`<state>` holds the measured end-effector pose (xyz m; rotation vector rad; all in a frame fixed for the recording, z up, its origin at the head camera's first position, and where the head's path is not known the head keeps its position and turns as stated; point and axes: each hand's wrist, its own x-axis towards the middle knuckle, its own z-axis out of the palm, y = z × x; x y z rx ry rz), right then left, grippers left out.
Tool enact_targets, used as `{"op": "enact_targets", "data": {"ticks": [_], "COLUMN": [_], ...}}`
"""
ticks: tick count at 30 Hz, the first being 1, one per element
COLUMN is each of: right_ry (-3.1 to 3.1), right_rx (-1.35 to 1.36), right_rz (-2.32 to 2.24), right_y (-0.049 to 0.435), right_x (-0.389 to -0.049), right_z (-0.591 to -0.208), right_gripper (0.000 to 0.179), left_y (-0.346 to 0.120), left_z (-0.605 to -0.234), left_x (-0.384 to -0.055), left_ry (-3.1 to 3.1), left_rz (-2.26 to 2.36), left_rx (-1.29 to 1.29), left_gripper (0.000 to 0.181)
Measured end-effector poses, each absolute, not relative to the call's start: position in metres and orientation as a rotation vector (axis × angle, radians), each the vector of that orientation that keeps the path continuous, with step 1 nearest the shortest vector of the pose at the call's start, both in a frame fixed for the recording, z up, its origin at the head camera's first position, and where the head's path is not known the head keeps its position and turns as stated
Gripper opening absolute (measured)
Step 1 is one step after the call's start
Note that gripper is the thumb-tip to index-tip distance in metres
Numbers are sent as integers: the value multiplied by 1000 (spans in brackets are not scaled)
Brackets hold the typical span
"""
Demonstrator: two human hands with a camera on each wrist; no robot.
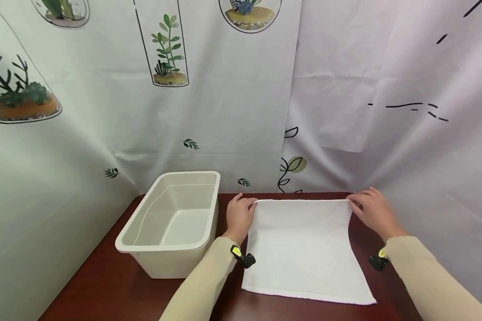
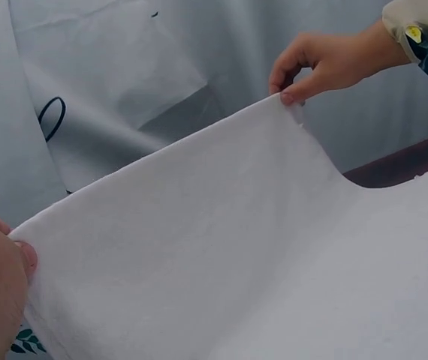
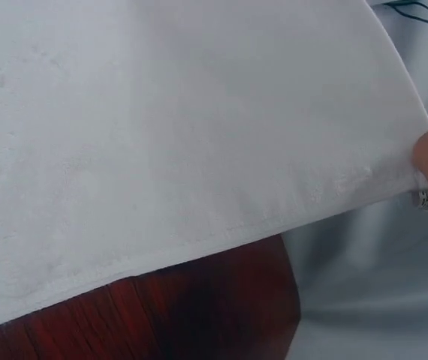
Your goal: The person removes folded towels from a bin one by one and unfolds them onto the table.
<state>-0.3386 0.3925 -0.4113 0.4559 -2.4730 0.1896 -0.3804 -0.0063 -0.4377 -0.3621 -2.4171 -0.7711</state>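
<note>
A white towel (image 1: 305, 254) is spread out, its far edge stretched straight between both hands. My left hand (image 1: 240, 217) pinches the far left corner between thumb and fingers. At the far right corner, my right hand (image 1: 372, 211) pinches the cloth the same way. The left wrist view shows the held edge of the towel (image 2: 169, 225) raised, with the right hand (image 2: 323, 67) at its other end. In the right wrist view a small tag sticks out of the towel (image 3: 199, 135) by the thumb. The near part of the cloth lies toward the front of the table.
A deep off-white plastic tub (image 1: 166, 248) stands just left of my left forearm. The dark red wooden table (image 1: 92, 276) ends at a fabric curtain (image 1: 233, 111) printed with plants, which closes off the back and sides.
</note>
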Motion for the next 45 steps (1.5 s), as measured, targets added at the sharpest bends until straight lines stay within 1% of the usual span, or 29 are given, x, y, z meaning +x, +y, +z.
{"op": "enact_targets", "data": {"ticks": [12,18,23,31,37,45], "right_ry": [-2592,-2631,-2649,-2698,-2719,-2755], "right_rx": [308,206,157,101,70,92], "right_rz": [285,318,298,237,212,188], "right_y": [389,387,386,383,376,366], "right_x": [-368,-379,-383,-392,-395,-398], "right_z": [-426,-438,-452,-470,-476,-478], "right_gripper": [23,24,24,24,23,20], "left_y": [2,10,15,19,20,22], "left_z": [-442,-455,-470,-477,-482,-492], "left_x": [-411,-424,-428,-430,-433,-439], "left_ry": [-2531,-2562,-2594,-2586,-2640,-2742], "left_rz": [-722,-707,-672,-502,-409,-296], "left_rx": [-307,-302,-300,-319,-291,-297], "left_gripper": [25,24,23,26,26,31]}}
